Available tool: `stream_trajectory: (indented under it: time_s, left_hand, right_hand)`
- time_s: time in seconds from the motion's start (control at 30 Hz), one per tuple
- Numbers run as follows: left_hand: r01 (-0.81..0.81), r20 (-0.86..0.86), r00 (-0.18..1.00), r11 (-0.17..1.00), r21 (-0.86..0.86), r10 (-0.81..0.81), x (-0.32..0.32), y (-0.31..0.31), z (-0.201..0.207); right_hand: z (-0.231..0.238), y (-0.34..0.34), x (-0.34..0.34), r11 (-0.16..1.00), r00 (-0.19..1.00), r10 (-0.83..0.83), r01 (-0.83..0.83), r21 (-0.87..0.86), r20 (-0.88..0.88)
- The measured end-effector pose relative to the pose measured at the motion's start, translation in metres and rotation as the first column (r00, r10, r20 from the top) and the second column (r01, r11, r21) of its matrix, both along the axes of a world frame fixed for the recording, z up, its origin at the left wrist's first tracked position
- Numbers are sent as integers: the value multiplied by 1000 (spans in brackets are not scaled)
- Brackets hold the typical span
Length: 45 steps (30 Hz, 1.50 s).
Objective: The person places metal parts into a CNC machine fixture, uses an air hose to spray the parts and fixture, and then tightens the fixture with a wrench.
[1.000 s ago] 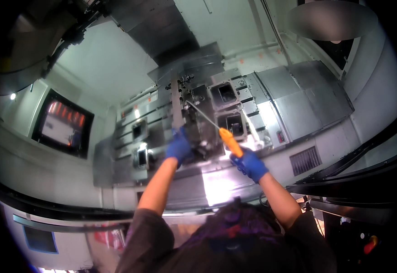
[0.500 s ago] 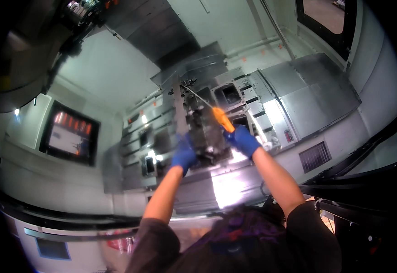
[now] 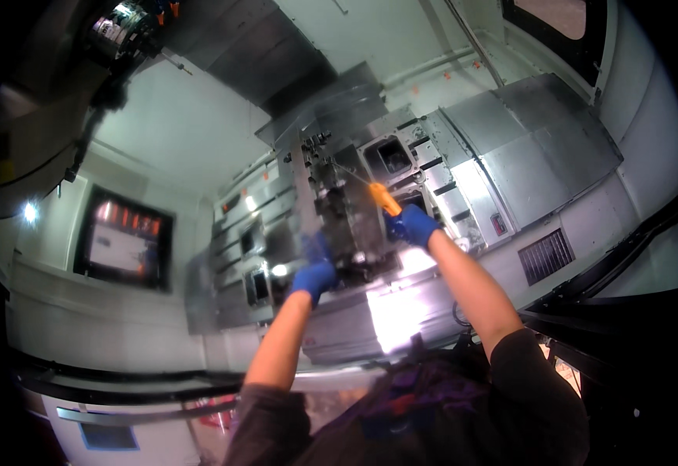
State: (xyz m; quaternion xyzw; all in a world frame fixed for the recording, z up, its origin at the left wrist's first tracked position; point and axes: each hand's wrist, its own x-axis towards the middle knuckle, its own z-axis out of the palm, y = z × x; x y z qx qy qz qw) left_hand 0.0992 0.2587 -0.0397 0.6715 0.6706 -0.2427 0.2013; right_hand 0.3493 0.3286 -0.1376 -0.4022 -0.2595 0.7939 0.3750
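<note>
Head view, the only one: holds an orange-handled tool in the gloved right hand, fingers clamped around the rear of the handle. Grips well back, probably to let the thin shaft do the reaching and spare the knuckles from the hard edges around. Slants the shaft forward and leftward over the dark metal blocks, between the grey bar and the framed pieces on the right. Contact at the tip: cannot tell, too small and dim.

Extends the left hand, also blue-gloved, to the near end of the grey bar. Cannot tell if fingers are apart, together or closed on the bar: too blurred. Perhaps placed there for steadying, and off to one side of the shaft's line, but only a guess.

Stretches both arms forward over the front edge of the slotted metal bed, likely because of the blocks lying well inside the machine enclosure. Shows smaller framed pieces on the left part of the bed, apart from the left hand; probably set square to the slots for easy clamping.
</note>
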Motion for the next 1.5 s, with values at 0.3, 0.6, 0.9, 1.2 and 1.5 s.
stream_trajectory:
  time_s: [0.3,0.6,0.9,1.2,1.5]
  left_hand:
    - [46,20,999,998,32,-46,14,9,14]
    - [410,-264,865,904,-120,-427,10,4,10]
    - [78,-231,972,992,95,-54,-15,9,-32]
    - [-180,148,979,946,269,144,-4,-6,1]
    - [-456,659,685,523,720,-310,-96,-137,-130]
  right_hand:
    - [-2,-9,-7,988,994,-101,106,110,-45]
    - [24,-52,23,996,987,-40,51,-70,159]
    - [41,-131,49,994,991,41,-53,97,126]
    - [86,-299,30,992,971,3,-33,121,240]
    - [94,-436,-57,974,891,-180,101,203,417]
